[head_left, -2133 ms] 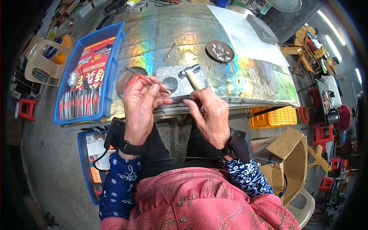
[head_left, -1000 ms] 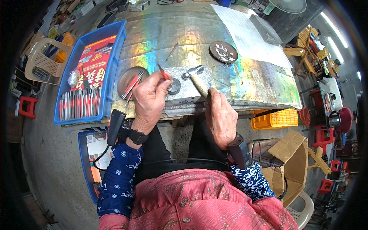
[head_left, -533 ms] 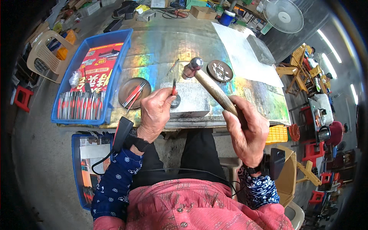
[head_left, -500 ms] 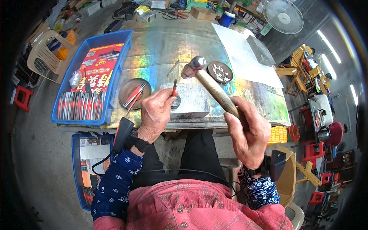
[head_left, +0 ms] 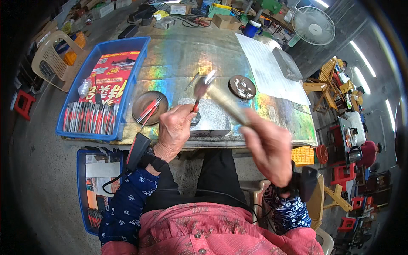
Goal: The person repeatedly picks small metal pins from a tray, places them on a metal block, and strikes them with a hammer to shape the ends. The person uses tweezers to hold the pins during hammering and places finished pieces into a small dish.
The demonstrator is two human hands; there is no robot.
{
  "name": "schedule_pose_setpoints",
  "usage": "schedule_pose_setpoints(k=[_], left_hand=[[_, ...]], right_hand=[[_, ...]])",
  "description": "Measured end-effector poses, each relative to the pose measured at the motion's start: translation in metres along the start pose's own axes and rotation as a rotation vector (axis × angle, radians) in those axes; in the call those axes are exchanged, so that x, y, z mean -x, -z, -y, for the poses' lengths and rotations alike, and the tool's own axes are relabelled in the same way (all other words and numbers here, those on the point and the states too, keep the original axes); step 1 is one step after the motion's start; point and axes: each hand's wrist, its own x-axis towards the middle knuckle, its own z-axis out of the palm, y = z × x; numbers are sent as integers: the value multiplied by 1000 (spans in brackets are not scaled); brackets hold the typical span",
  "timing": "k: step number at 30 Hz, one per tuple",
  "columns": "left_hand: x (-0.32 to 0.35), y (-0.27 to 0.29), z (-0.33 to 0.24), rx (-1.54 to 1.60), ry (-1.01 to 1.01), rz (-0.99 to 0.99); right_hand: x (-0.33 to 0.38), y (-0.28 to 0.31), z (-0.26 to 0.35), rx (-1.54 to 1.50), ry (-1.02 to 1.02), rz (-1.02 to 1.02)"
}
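Large printed characters (head_left: 114, 90) mark the red sheet (head_left: 108, 76).

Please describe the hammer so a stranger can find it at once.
Start at the worktable, with its grey block. Right of the block, the right hand grips the hammer. Its thick tan handle and shiny head distinguish it from the slim reddish piece in the left hand.

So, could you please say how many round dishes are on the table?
2: one dish left of the left hand, holding slim red-and-grey pieces; the other dish right of the hammer head, holding pale bits.
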Motion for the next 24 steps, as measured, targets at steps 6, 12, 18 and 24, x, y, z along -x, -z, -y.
schedule_pose_setpoints(k=[6,12,18,24], left_hand=[[1,0,0,-21,-19,4],[2,-1,-1,8,-11,-9],[2,-1,0,25,16,-6],[2,0,2,21,6,4]], right_hand=[[7,0,-3,-111,-120,-17],[0,24,15,4,-11,-117],[1,15,15,-90,-133,-91],[3,7,-1,-183,-279,16]])
